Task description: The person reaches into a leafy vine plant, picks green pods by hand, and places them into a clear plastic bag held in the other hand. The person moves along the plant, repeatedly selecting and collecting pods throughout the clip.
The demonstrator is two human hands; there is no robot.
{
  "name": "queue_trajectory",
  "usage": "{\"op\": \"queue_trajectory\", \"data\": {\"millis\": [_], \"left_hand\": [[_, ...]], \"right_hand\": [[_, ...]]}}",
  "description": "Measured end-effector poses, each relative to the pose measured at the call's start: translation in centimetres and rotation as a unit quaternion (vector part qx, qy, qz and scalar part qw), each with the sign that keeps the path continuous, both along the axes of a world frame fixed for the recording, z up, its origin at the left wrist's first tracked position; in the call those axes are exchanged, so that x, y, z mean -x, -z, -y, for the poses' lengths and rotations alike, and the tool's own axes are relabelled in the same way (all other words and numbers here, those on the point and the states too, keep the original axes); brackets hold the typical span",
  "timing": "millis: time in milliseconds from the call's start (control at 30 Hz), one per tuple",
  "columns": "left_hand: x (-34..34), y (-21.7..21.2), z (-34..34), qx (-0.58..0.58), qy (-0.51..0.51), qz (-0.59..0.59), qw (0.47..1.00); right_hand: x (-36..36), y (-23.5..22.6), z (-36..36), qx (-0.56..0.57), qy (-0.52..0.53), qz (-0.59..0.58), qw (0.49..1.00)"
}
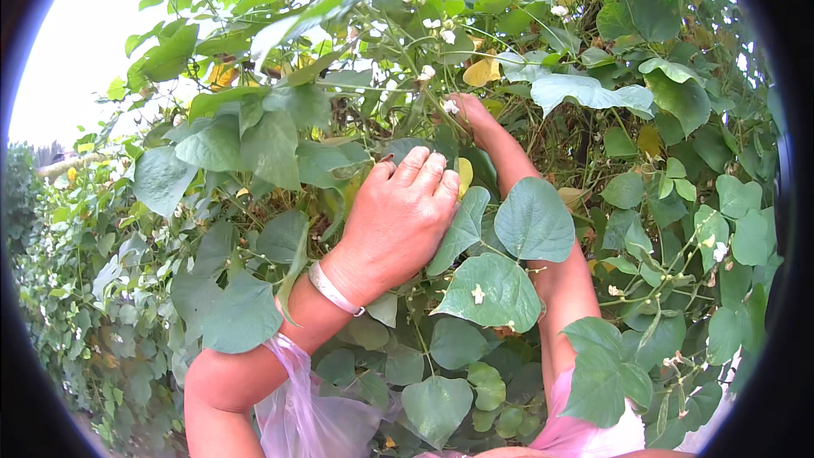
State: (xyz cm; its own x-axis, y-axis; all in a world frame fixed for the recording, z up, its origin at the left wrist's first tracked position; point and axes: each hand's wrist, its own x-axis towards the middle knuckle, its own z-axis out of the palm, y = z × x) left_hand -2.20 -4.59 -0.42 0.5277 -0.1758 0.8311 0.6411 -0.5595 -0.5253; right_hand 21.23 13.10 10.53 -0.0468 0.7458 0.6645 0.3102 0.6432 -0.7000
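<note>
Green leaves [534,219] surround your left hand [398,225], its fingers bent; whether they grip anything, you cannot tell. Your right hand [471,115] is higher, by a white flower [450,106], fingers mostly hidden, so its hold cannot be told either.

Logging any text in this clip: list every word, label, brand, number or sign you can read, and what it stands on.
None readable.
Pale wristband below the left hand: no legible marking; anything finer is too small to tell.
Leaves and sheer pink sleeve: no lettering visible.
</note>
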Motion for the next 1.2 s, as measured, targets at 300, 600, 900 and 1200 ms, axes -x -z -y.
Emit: {"op": "queue_trajectory", "data": {"millis": [300, 600, 900, 1200], "left_hand": [[3.9, 5.4, 4.1, 0.084, -0.002, -0.025, 0.996], [7.9, 14.2, 11.0, 0.128, 0.049, 0.068, 0.988], [15.5, 25.1, 17.5, 0.379, 0.024, 0.19, 0.905], [17.6, 33.5, 24.0, 0.672, 0.167, 0.389, 0.608]], "right_hand": [[-0.5, 1.2, 0.3, -0.029, 0.081, -0.353, 0.932], [-4.2, 1.0, 3.1, -0.066, 0.178, -0.282, 0.94], [3.9, 1.6, 12.0, -0.068, 0.16, -0.319, 0.932], [17.1, 18.5, 29.8, -0.265, 0.133, 0.115, 0.948]]}}
